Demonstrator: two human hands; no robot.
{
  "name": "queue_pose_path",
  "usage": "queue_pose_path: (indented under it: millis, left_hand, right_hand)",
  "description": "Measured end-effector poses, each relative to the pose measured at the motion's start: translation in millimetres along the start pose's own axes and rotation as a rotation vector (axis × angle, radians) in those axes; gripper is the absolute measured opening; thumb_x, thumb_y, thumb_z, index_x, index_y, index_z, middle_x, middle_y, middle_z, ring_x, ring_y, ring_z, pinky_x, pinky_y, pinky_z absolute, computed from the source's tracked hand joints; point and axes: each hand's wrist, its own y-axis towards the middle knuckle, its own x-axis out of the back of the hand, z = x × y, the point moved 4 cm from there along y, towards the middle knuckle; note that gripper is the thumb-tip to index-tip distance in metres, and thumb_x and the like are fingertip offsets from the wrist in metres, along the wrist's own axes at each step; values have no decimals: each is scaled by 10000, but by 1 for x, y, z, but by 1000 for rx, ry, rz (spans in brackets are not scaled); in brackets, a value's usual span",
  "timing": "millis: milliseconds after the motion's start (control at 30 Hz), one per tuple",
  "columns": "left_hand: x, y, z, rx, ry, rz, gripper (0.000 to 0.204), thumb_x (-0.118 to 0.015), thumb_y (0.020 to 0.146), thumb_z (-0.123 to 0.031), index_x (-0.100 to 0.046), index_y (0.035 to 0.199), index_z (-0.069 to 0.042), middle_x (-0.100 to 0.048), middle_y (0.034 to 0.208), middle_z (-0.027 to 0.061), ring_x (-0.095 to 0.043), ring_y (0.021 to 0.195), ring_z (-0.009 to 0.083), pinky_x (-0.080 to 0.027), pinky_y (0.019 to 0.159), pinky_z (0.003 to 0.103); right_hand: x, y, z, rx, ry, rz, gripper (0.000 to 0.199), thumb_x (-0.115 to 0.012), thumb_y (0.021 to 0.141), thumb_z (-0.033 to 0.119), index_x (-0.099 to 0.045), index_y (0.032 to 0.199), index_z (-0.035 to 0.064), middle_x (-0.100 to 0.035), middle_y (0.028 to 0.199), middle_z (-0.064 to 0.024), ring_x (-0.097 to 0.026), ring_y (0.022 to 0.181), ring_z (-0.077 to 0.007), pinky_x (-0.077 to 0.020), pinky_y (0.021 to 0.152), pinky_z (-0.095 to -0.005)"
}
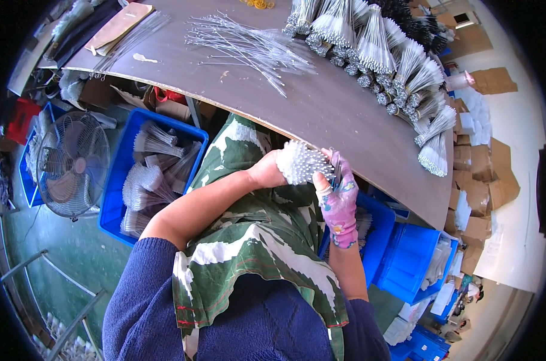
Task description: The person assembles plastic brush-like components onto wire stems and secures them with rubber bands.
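Observation:
My left hand (267, 170) is closed around a bundle of thin wire brushes (304, 162) with white bristle heads, just off the table's near edge. The rounded ends of the bundle face up and toward my right hand. A pink flowered glove with bare fingertips covers my right hand (340, 198). Its fingers are closed beside the bundle on a slim grey metal tool (336, 166), whose kind I cannot make out. The lower part of the bundle is hidden behind my left hand and the table edge.
Loose wire brushes (249, 48) lie across the brown table (357, 120); tied bundles (375, 45) crowd its far right. A blue bin (109, 204) holding bundles and a floor fan (74, 165) stand at left. Blue bins (405, 259) are at right. A camouflage apron (249, 240) covers my lap.

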Motion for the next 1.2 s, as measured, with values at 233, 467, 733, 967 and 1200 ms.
queue_pose_path:
  millis: [233, 467, 733, 967, 1200]
  left_hand:
    - [15, 2, -35, -74, 92, -34, 336, -598, 798, -238, -572, 1090, -74, -620, 946, 95, -604, 877, 278, -484, 757, 374]
    - [-4, -2, -31, 76, 199, 70, 338, -525, 819, -148, -554, 1151, -93, -596, 1033, 126, -561, 961, 309, -444, 820, 399]
    - [18, -17, -52, 141, 39, -100, 452, -515, 808, -118, -439, 1249, -57, -509, 1210, 125, -517, 1078, 280, -422, 874, 379]
    - [23, -23, -41, 263, -775, -262, 570, -652, 746, -133, -422, 1262, -58, -537, 1181, 119, -542, 1079, 217, -412, 925, 305]
    - [26, -22, -35, 183, -449, -125, 290, -626, 724, -175, -549, 982, -68, -578, 884, 83, -586, 853, 257, -469, 761, 336]
  right_hand:
    - [13, -12, 2, -40, -67, -111, 292, -699, 785, 169, -560, 975, -5, -604, 951, -84, -569, 861, -146, -452, 780, -281]
    - [25, -13, 2, 44, 2, -61, 237, -636, 827, 86, -534, 1017, -14, -618, 988, -100, -560, 891, -138, -442, 814, -281]
    - [24, 8, 4, -83, -14, 75, 227, -468, 950, 214, -606, 1028, 52, -637, 948, -7, -509, 658, -27, -415, 562, -178]
    - [-9, 4, 7, -133, 8, 26, 235, -460, 944, 176, -601, 1042, 15, -635, 957, -45, -520, 749, -81, -396, 657, -225]
    - [-24, -4, 31, -149, -56, -78, 267, -471, 941, 202, -577, 1083, 2, -609, 1011, -57, -535, 881, -103, -425, 760, -226]
